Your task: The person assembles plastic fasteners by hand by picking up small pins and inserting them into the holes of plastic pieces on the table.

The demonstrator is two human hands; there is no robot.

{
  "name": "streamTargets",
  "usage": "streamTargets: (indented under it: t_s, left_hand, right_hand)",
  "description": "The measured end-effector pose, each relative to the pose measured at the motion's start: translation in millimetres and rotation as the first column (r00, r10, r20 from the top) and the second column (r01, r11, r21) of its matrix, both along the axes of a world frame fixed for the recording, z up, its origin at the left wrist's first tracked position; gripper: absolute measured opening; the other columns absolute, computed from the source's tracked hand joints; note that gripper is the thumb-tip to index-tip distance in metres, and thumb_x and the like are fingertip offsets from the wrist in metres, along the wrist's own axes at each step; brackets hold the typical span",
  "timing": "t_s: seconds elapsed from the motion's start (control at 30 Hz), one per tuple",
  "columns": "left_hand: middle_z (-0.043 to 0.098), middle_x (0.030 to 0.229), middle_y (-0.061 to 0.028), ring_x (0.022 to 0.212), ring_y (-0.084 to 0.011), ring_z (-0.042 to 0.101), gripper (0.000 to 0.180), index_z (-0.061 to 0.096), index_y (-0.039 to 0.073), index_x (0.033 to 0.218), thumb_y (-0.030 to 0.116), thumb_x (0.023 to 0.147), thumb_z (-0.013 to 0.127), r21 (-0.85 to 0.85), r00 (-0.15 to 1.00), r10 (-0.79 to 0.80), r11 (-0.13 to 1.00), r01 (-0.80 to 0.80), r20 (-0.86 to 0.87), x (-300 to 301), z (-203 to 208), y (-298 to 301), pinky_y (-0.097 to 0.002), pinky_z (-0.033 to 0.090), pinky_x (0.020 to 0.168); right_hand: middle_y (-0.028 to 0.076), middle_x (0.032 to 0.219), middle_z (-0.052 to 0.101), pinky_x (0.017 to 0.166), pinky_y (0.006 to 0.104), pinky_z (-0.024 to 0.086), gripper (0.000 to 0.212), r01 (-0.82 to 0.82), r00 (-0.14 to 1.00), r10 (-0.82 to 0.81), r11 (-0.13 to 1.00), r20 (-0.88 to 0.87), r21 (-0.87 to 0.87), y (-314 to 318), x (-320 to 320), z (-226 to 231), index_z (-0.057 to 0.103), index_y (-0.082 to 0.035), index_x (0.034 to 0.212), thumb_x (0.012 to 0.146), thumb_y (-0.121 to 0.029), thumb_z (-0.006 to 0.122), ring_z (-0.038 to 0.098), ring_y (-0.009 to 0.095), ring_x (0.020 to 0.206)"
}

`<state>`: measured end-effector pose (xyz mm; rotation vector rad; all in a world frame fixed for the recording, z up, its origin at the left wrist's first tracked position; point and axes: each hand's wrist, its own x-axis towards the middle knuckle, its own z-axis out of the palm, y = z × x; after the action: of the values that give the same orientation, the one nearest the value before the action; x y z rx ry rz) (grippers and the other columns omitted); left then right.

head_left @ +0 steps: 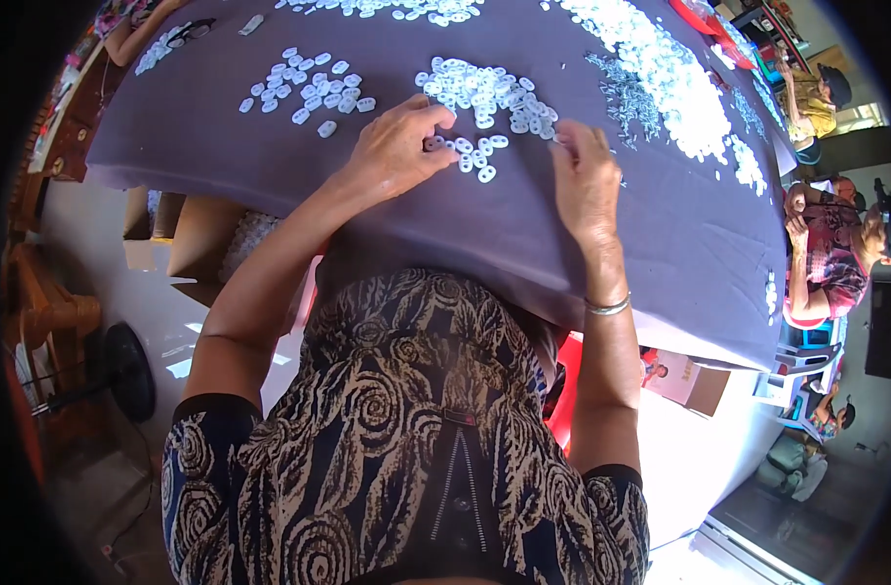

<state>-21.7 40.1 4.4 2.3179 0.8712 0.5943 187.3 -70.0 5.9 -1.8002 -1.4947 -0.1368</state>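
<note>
Small white oval plastic pieces with two holes lie in a loose pile (479, 88) on the cloth-covered table in front of me. A smaller cluster of the same pieces (477, 154) sits just nearer to me. My left hand (398, 146) rests at the left edge of these pieces. Its thumb and forefinger are curved and apart, with a few pieces showing between them. To the right of the pile is my right hand (589, 175), its fingers bent in toward the thumb. Whatever those fingertips pinch is too small to make out.
Another group of white pieces (314, 88) lies to the left. At the right are small dark metal parts (629, 97) beside a large white heap (674, 83). A purple-grey cloth (699, 244) covers the table. Other people sit along the right edge; a cardboard box (206, 234) stands below left.
</note>
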Motion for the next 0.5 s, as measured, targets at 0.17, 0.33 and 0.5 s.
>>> streamTargets:
  t_s: [0.17,0.33,0.5]
  left_hand:
    - [0.054,0.086,-0.0066,0.076,-0.0213,0.058,0.028,0.06,0.005,0.096,0.022,0.075,0.067,0.061,0.999,0.017,0.998,-0.02,0.045,1,-11,4,-0.034,0.047,0.069]
    - [0.052,0.079,-0.0046,0.069,-0.0185,0.054,0.026,0.061,0.006,0.095,0.02,0.075,0.069,0.097,0.995,0.001,0.995,-0.012,0.104,4,-16,5,-0.0314,0.046,0.063]
    - [0.052,0.078,-0.0046,0.068,-0.0193,0.055,0.025,0.06,0.007,0.095,0.019,0.075,0.069,0.091,0.995,0.019,0.995,-0.028,0.1,3,-17,5,-0.0323,0.045,0.061]
  right_hand:
    - [0.014,0.09,0.062,0.069,0.0338,0.051,0.018,0.019,1.0,-0.019,0.998,0.006,-0.067,0,24,-3,0.06,-0.001,0.097,0.079,-0.002,0.061,0.064,0.027,0.079]
    - [0.014,0.089,0.061,0.068,0.0349,0.05,0.017,0.04,0.989,-0.018,0.988,0.144,-0.152,7,25,-8,0.061,-0.001,0.096,0.079,-0.005,0.062,0.064,0.027,0.077]
    - [0.014,0.084,0.062,0.065,0.0342,0.05,0.016,-0.036,0.997,0.047,0.981,0.054,-0.19,9,9,-6,0.061,0.001,0.093,0.078,-0.006,0.064,0.063,0.026,0.072]
